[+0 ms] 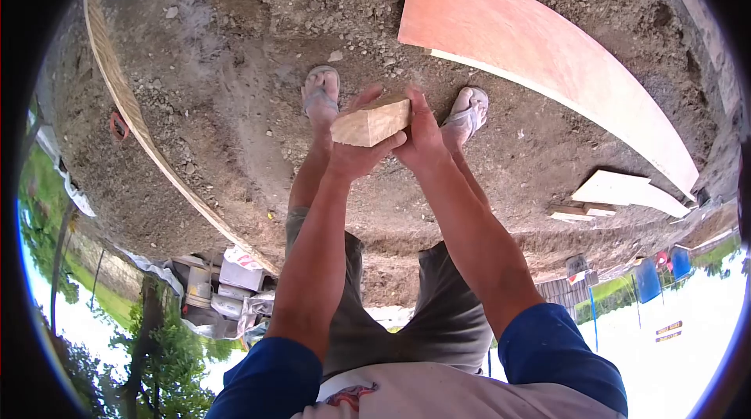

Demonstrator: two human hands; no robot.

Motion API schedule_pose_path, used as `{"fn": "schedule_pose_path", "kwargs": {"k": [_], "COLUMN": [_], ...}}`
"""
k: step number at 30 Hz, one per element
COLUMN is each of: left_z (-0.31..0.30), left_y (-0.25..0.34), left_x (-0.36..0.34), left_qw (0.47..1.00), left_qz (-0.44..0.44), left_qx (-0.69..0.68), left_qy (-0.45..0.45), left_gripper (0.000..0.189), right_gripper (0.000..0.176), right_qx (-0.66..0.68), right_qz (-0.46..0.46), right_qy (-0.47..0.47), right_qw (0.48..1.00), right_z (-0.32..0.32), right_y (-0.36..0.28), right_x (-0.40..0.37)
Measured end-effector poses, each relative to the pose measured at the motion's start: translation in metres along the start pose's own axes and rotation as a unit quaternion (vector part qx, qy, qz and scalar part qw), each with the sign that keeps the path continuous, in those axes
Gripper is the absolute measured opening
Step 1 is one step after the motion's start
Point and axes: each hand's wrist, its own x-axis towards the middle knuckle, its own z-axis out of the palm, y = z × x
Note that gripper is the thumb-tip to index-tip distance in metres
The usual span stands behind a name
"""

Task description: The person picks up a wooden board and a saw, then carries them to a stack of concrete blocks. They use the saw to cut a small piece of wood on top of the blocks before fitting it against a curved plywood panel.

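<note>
A pale wooden block (pixel 368 123), squared with flat cut faces, is held between my two hands above the dirt. My left hand (pixel 358 154) wraps its left and lower side, the thumb lying along the near edge. On the other side, my right hand (pixel 422 133) presses against the right end, fingers pointing up past the wood. The undersides of the block and some of my fingers are hidden. Beyond my hands, my sandalled feet stand apart on the ground, my left foot (pixel 321 89) and my right foot (pixel 468 110).
A wide reddish plywood board (pixel 532 43) lies at right, near smaller pale offcuts (pixel 614 187). Along the left runs a long timber (pixel 137 118), beside a red ring-shaped object (pixel 119 126). Buckets and bags (pixel 227 290) are piled lower left. The ground (pixel 242 137) is stony dirt.
</note>
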Motion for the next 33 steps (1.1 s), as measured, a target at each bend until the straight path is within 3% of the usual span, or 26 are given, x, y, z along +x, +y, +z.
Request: {"fn": "schedule_pose_path", "kwargs": {"k": [1, 4, 7, 10, 13, 16, 19, 22, 24, 26, 27, 29, 31, 33], "left_z": [-0.001, 0.000, 0.006, -0.001, -0.002, -0.001, -0.002, 0.002, -0.005, -0.007, -0.009, -0.012, -0.007, -0.010], "left_y": [0.002, 0.011, 0.012, 0.007, -0.003, -0.001, 0.019, 0.015, 0.011, 0.009, 0.010, 0.019, 0.035, 0.021], "left_x": [0.001, 0.007, 0.004, 0.004, 0.008, 0.009, 0.010, 0.011, 0.014, 0.012, 0.014, 0.019, 0.019, 0.018], "left_qw": [0.999, 0.994, 0.997, 0.988, 0.958, 0.916, 0.974, 0.941, 0.921, 0.907, 0.907, 0.894, 0.866, 0.863], "left_qz": [-0.020, 0.033, -0.008, -0.101, -0.161, -0.236, -0.173, -0.164, -0.191, -0.204, -0.197, -0.199, -0.220, -0.244], "left_qx": [-0.027, 0.099, -0.072, -0.118, -0.238, -0.323, -0.143, -0.296, -0.340, -0.368, -0.372, -0.397, -0.437, -0.432], "left_qy": [-0.011, -0.034, 0.008, -0.026, -0.014, -0.001, 0.033, -0.005, 0.001, 0.011, 0.020, 0.053, 0.099, 0.095], "left_gripper": [0.071, 0.064, 0.056, 0.053, 0.054, 0.046, 0.048, 0.048, 0.047, 0.047, 0.047, 0.048, 0.048, 0.054], "right_gripper": [0.041, 0.046, 0.055, 0.064, 0.069, 0.069, 0.069, 0.071, 0.074, 0.077, 0.080, 0.084, 0.089, 0.084], "right_qx": [0.011, 0.038, -0.083, -0.300, -0.237, -0.502, -0.648, -0.756, -0.690, -0.409, -0.245, -0.113, 0.024, 0.054], "right_qz": [0.020, 0.028, 0.053, -0.014, -0.038, -0.131, -0.207, -0.265, -0.152, -0.031, -0.049, -0.146, -0.160, -0.189], "right_qy": [-0.025, -0.058, 0.110, 0.072, -0.079, -0.114, -0.103, -0.113, -0.131, -0.051, 0.037, 0.161, 0.219, 0.183], "right_qw": [0.999, 0.997, 0.989, 0.951, 0.968, 0.848, 0.725, 0.588, 0.695, 0.911, 0.968, 0.969, 0.962, 0.963], "right_z": [-0.004, -0.010, -0.003, -0.037, -0.028, -0.018, -0.007, -0.018, -0.027, -0.041, -0.048, -0.057, -0.063, -0.071], "right_y": [0.001, 0.006, 0.001, 0.003, 0.002, -0.003, -0.008, -0.017, -0.039, -0.075, -0.087, -0.119, -0.146, -0.162], "right_x": [-0.004, -0.016, -0.040, -0.048, -0.063, -0.069, -0.072, -0.063, -0.045, -0.011, 0.008, 0.048, 0.085, 0.112]}}
